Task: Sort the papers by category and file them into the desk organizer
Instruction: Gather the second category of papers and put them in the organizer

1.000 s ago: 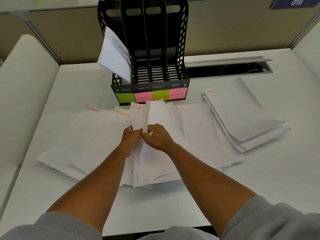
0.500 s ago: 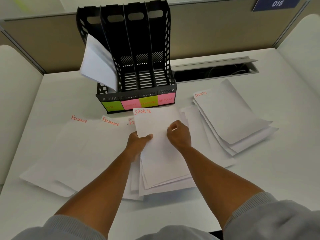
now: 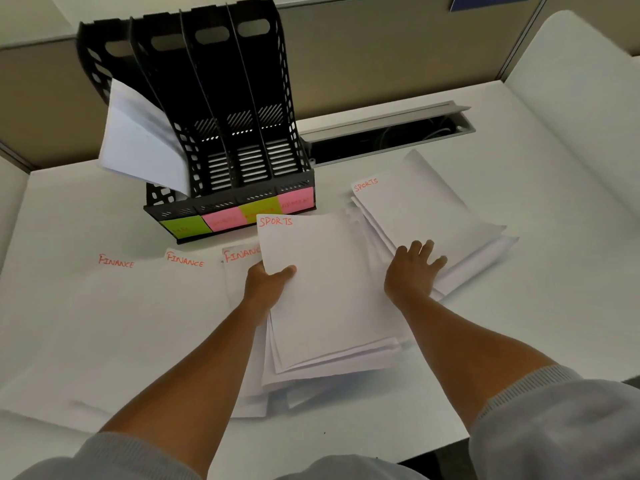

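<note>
White sheets cover most of the desk [image 3: 519,306], each marked in red at its top left corner. At the middle, the left hand [image 3: 266,284] grips the left edge of a small stack of papers [image 3: 329,296] whose top sheet reads SPORTS, thumb curled over the top sheet and fingers tucked beneath. The right hand [image 3: 412,271] lies flat with fingers spread, pressing on the lower edge of a second SPORTS pile [image 3: 426,216] that fans out just to the right of the held stack. To the left, three overlapping sheets headed FINANCE [image 3: 149,306] lie flat on the desk, the nearest one partly under the held stack. Behind them stands the black desk organizer [image 3: 221,116], four upright slots with green and pink sticky labels [image 3: 239,216] along its front lip; the writing on them is too faint to read. Its leftmost slot holds a bundle of white paper [image 3: 142,143] that leans out to the left, while the other three slots show only their slatted floors. Grey sleeves [image 3: 561,427] are pushed up both forearms.
</note>
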Action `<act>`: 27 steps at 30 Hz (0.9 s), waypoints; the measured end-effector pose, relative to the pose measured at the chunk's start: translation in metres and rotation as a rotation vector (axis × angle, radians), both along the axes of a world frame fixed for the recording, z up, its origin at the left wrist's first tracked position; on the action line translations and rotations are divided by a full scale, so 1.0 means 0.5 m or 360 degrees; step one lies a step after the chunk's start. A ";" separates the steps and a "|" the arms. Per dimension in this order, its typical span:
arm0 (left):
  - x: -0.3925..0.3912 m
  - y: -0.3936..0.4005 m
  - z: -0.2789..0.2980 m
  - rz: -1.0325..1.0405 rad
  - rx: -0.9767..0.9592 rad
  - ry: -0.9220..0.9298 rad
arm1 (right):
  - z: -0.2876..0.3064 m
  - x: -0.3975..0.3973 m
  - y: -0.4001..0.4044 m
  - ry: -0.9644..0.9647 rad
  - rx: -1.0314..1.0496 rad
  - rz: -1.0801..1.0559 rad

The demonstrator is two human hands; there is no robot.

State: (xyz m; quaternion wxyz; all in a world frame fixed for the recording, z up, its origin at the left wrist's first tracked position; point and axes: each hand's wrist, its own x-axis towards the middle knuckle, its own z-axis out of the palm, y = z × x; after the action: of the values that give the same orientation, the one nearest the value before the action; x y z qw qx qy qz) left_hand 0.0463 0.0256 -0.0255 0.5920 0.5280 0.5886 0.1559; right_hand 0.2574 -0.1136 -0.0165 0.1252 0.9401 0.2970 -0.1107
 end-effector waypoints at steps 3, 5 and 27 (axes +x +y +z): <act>0.008 -0.003 0.003 -0.0015 0.0003 -0.0004 | 0.001 0.010 -0.007 0.0010 0.0006 -0.0055; 0.011 -0.006 0.005 -0.0020 0.0010 0.0007 | -0.001 0.017 -0.012 0.0030 0.0049 -0.0114; 0.006 -0.024 0.011 0.0003 -0.0002 -0.0002 | -0.003 0.051 -0.040 -0.0018 0.0004 0.0025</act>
State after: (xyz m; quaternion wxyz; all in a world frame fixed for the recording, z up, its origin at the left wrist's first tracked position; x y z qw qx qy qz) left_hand 0.0493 0.0137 -0.0202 0.5926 0.5268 0.5890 0.1564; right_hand 0.2828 -0.1338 -0.0179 0.1266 0.9386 0.3038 -0.1039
